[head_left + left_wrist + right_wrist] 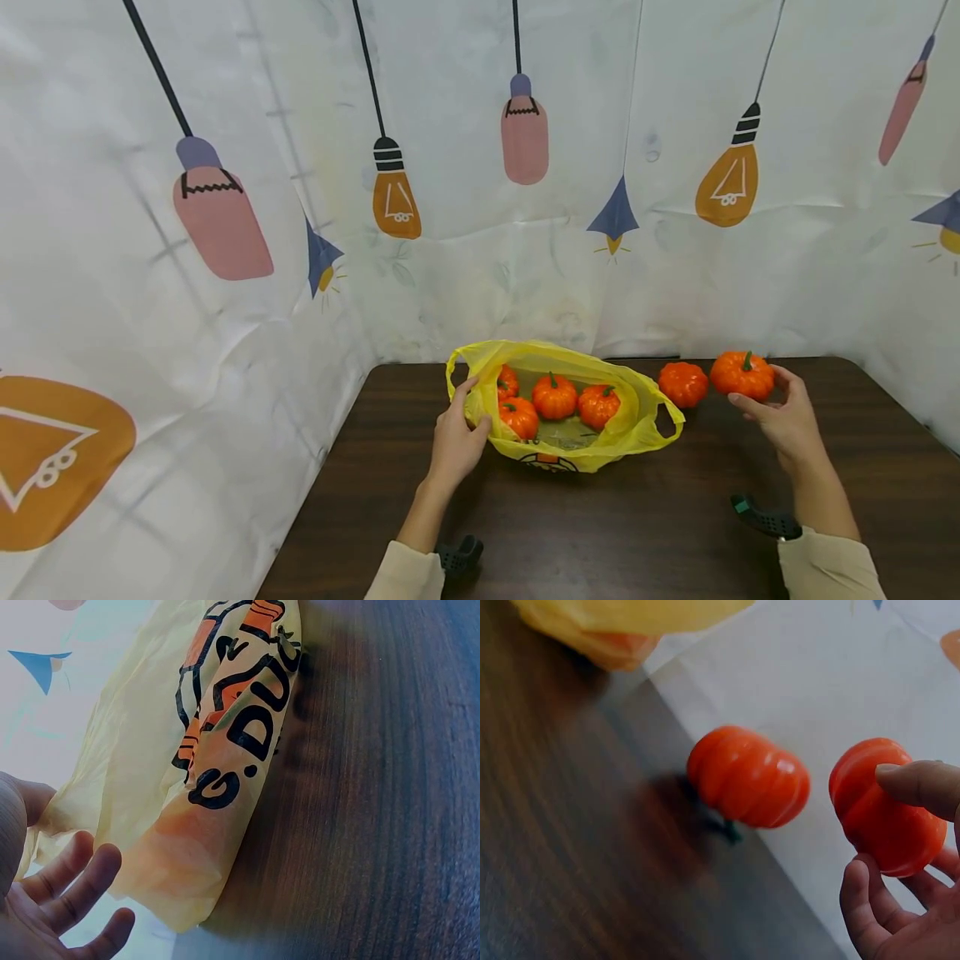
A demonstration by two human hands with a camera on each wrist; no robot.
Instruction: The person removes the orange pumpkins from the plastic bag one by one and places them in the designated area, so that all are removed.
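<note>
A yellow plastic bag [592, 458] lies on its side with its mouth toward me and several small orange toy pumpkins [554, 397] inside. My left hand [455, 437] pinches the bag's left rim between thumb and forefinger; in the left wrist view the other fingers are spread beside the bag's printed side [255, 735]. On the right, my right hand [791, 421] grips an orange toy pumpkin [742, 375] with a green stem, thumb on one side and fingers on the other. Another toy pumpkin [746, 776] rests on the table just right of the bag, tipped with its stem down.
The dark wooden table [585, 533] ends at the back against a white wall covering [465, 292] printed with hanging lamps. The same covering runs along the left side. A bag handle loop [666, 421] sticks out on the right, close to the loose pumpkin.
</note>
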